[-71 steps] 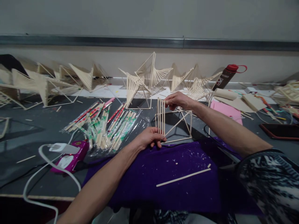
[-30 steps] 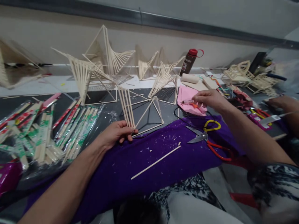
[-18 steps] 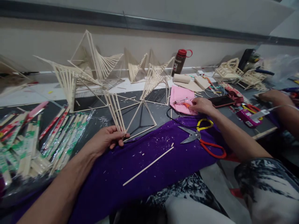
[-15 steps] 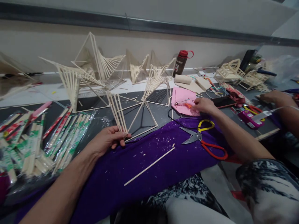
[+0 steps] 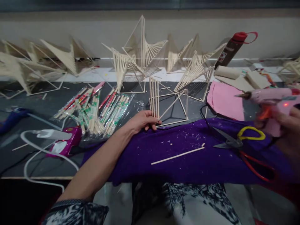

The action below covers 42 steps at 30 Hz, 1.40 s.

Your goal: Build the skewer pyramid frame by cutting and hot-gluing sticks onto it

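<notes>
My left hand (image 5: 147, 120) pinches the lower corner of a small wooden stick frame (image 5: 173, 122), where several upright sticks meet the base. At the right, my right hand (image 5: 289, 120) is wrapped round the handle of a pink glue gun (image 5: 272, 95); a red light glows on it and its nozzle points left above a pink cloth (image 5: 225, 98). Scissors (image 5: 234, 143) with one yellow and one red handle lie open on the purple cloth (image 5: 140, 156). A loose thin stick (image 5: 178, 155) rests on the same cloth, left of the scissors.
Finished-looking stick models (image 5: 122, 67) stand along the wall. Plastic-wrapped chopsticks (image 5: 114, 111) lie left of centre. A magenta power strip (image 5: 67, 142) with a white cable sits at the left. A brown bottle (image 5: 228, 51) with a red cap stands behind the pink cloth.
My right hand has lifted the glue gun off the pink cloth and moved it right. My left hand still holds the frame. The view has turned left, bringing the magenta strip at left into sight.
</notes>
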Available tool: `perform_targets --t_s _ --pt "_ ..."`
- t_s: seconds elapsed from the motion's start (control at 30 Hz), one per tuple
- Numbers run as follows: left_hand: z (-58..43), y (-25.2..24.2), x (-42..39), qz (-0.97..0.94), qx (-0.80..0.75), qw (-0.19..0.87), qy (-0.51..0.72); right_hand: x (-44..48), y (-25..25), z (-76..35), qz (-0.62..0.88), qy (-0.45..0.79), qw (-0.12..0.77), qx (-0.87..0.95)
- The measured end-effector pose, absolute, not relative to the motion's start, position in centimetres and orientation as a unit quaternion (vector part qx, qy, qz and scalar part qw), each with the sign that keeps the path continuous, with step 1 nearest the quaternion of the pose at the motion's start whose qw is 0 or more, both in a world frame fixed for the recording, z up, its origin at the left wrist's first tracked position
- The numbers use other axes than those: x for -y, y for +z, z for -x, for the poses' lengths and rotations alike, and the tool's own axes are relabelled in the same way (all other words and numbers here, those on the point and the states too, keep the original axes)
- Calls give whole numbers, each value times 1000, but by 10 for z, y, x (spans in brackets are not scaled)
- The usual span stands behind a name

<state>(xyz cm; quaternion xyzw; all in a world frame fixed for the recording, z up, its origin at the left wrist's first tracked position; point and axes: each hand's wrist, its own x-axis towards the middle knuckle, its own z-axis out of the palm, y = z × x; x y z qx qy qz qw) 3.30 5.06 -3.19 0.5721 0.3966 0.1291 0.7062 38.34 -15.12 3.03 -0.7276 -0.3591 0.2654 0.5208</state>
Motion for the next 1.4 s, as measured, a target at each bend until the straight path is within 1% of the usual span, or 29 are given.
perform_targets --t_s 0.2,0.27,0.33,0.43,0.63,0.9,1.13,1.4 --pt "-31 -34 -51 -569 -374 721 130 154 18 -328 656 437 441 428" --pt "-31 -35 -51 -567 -366 726 134 148 14 -311 626 476 424 449" --pt "-31 -35 -50 -568 -359 727 140 142 10 -296 606 488 403 481" --pt "-33 -34 -50 -567 -366 721 156 133 4 -280 601 477 378 518" --pt "-41 -26 -56 -549 -397 710 194 120 1 -261 604 460 358 544" --pt "-48 -23 -58 -549 -416 701 182 118 -12 -251 615 424 347 567" --pt "-46 -24 -62 -556 -410 702 174 119 -10 -244 628 341 343 610" --pt "-44 -19 -61 -557 -406 707 160 118 -12 -239 628 291 333 640"
